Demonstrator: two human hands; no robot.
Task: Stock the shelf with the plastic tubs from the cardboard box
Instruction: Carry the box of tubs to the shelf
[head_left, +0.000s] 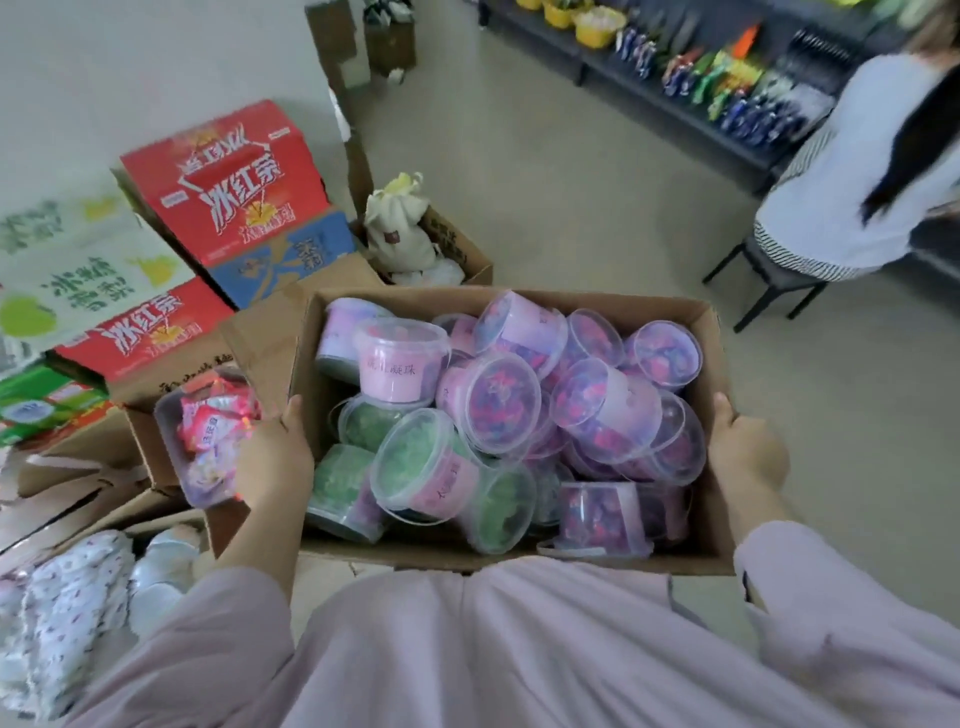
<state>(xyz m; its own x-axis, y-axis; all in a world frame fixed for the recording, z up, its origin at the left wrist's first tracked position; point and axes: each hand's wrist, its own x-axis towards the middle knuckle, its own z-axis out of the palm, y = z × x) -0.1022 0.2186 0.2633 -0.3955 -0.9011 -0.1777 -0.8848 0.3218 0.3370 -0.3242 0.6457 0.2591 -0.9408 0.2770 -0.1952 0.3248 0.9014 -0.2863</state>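
Well, I hold the box (623, 306) up against my tummy, one hand on each short side. My left hand (275, 452) grips the left wall with the thumb hooked over the rim. My right hand (743, 447) does the same on the right wall. The other fingers are behind the cardboard, so I cannot see them.

The tubs (400, 364) are all in the box, piled up, some lying on their sides. I count about thirteen that I can see: about four with green stuff, near the left wall, and about nine with pink and purple stuff, from the middle to the right wall. More may hide under them. There is one box.

I think the full box is a bit heavy, and its walls are soft and can bend, so it is best held low on both sides. One tub looks light. It is hard, clear plastic and smooth, so it may slip. I would take a tub round its side, under the lid rim, or by its thin handle. A lid might pop off if I squeeze.

The shelf (623, 78) is far past the box, up and to the right.
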